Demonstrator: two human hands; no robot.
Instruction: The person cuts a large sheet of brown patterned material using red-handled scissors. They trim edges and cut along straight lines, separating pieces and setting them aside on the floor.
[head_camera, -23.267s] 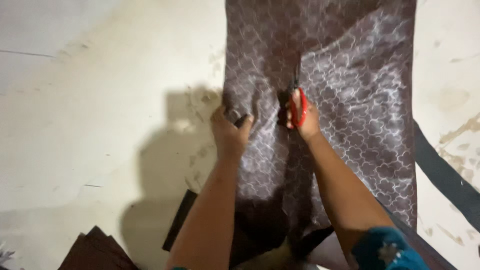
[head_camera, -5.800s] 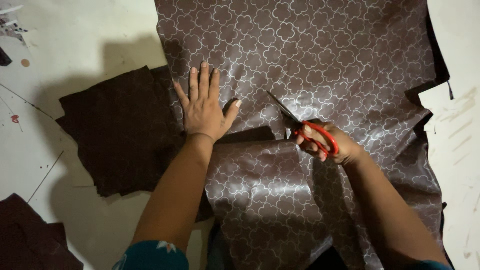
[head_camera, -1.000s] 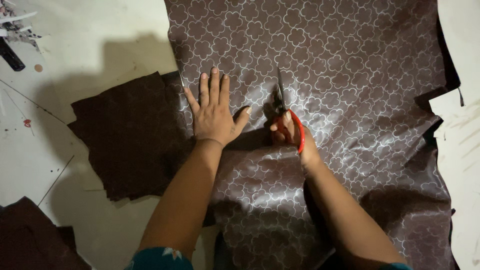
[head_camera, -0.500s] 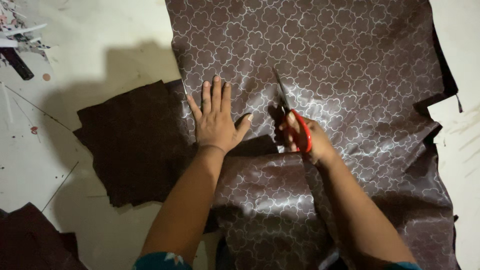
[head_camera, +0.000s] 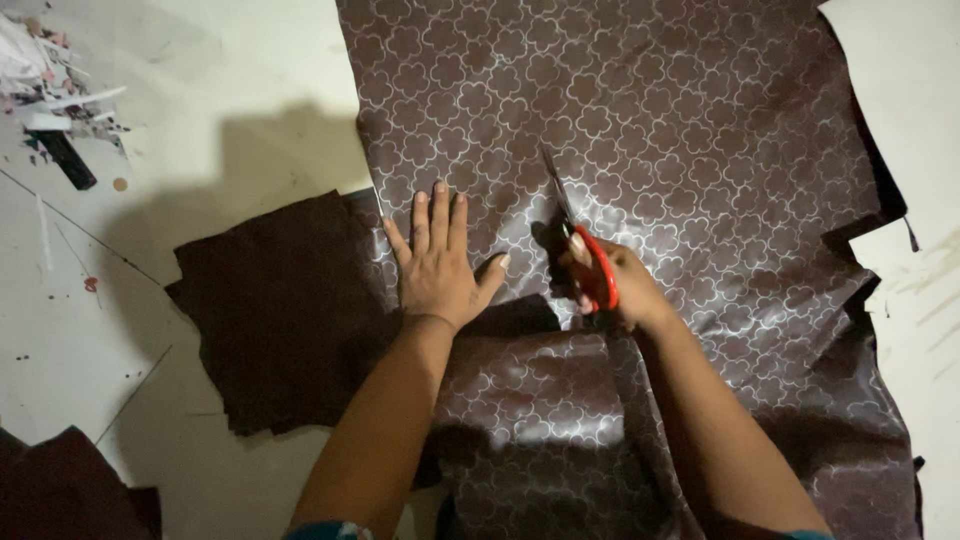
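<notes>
Your left hand (head_camera: 437, 262) lies flat, fingers spread, pressing the shiny brown fabric with its silver clover pattern (head_camera: 640, 150) onto the pale floor (head_camera: 200, 90). Your right hand (head_camera: 617, 287) is clenched around the red-handled scissors (head_camera: 580, 250), blades pointing away. Dark brown cut pieces (head_camera: 280, 310) lie just left; paper scraps (head_camera: 50, 90) sit well apart.

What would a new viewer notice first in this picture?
A large brown patterned fabric covers the floor's centre and right. The right hand holds red-handled scissors on it, while the left hand presses flat beside them. A plain dark cloth piece lies to the left.
</notes>
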